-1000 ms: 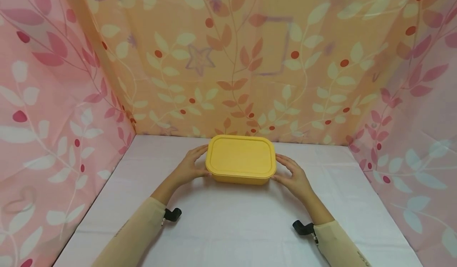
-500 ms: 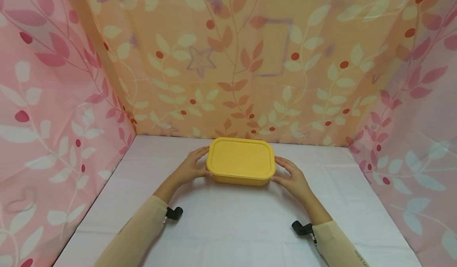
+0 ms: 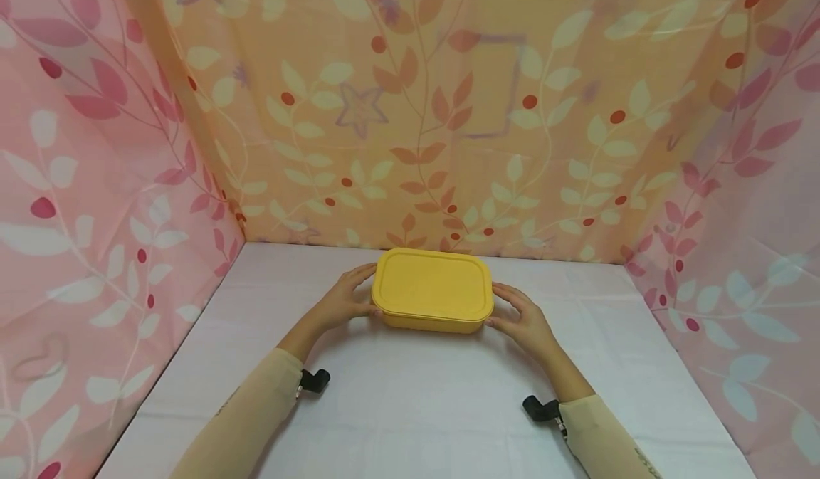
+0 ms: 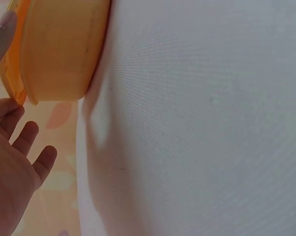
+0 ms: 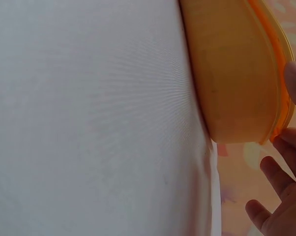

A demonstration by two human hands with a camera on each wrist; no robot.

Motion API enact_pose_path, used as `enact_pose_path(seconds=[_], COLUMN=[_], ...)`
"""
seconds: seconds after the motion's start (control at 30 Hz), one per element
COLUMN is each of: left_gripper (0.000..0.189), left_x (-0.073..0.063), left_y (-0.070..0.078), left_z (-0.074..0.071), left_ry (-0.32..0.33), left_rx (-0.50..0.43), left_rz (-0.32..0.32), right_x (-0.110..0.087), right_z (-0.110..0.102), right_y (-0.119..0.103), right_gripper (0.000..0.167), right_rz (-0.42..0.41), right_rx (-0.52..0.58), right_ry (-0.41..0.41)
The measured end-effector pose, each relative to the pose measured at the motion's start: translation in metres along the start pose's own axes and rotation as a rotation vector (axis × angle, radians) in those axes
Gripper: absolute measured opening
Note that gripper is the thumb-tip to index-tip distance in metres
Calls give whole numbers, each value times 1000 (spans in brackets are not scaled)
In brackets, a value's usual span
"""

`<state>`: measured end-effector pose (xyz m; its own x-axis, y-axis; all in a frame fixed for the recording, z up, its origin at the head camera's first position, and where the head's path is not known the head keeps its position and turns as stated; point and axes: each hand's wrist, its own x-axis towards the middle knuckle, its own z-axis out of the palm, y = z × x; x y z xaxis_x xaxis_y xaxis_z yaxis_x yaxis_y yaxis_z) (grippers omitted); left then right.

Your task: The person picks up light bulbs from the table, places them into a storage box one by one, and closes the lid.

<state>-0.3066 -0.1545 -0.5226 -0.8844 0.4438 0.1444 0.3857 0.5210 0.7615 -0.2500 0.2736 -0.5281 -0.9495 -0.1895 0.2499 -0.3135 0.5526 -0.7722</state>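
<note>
A yellow rectangular food container (image 3: 432, 323) stands on the white cloth towards the back. Its yellow lid (image 3: 433, 285) lies over the top. On the left edge of the lid, my left hand (image 3: 338, 301) holds on with thumb and fingertips. My right hand (image 3: 530, 322) holds the opposite edge in the same way. In the left wrist view, the thumb and index finger are at the rim of the lid (image 4: 14, 73), the other fingers apart from the container wall (image 4: 62, 49). The right wrist view has a similar grip beside the wall (image 5: 231, 73). Whatever is inside is hidden.
White cloth (image 3: 423, 408) covers the table. Orange leaf-patterned fabric (image 3: 410, 109) hangs close behind the container, with pink fabric (image 3: 83, 251) along the left side and more on the right. Each wrist carries a small black camera (image 3: 315, 381).
The lid has come down slightly onto the container, and both hands have lowered a little with it, keeping hold of its edges. The container has stayed in place.
</note>
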Motion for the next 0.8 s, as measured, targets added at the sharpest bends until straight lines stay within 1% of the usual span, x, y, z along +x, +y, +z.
enact_pose_path(seconds=[0.13, 0.4, 0.53, 0.63, 0.8], left_gripper=[104, 104, 104, 105, 105], left_x=[0, 2, 2, 1, 1], left_y=[0, 0, -2, -4, -6], left_z=[0, 2, 4, 5, 7], left_ry=[-1, -14, -19, -26, -34], left_rx=[0, 23, 18, 17, 29], left_rz=[2, -33, -52, -59, -50], right_x=[1, 2, 2, 2, -1], right_z=[2, 3, 2, 2, 2], right_y=[2, 5, 5, 5, 5], right_gripper=[75, 75, 75, 75, 77], right_rz=[16, 11, 11, 22, 36], right_rx=[16, 31, 45, 40, 12], right_ry=[-5, -24, -28, -33, -38])
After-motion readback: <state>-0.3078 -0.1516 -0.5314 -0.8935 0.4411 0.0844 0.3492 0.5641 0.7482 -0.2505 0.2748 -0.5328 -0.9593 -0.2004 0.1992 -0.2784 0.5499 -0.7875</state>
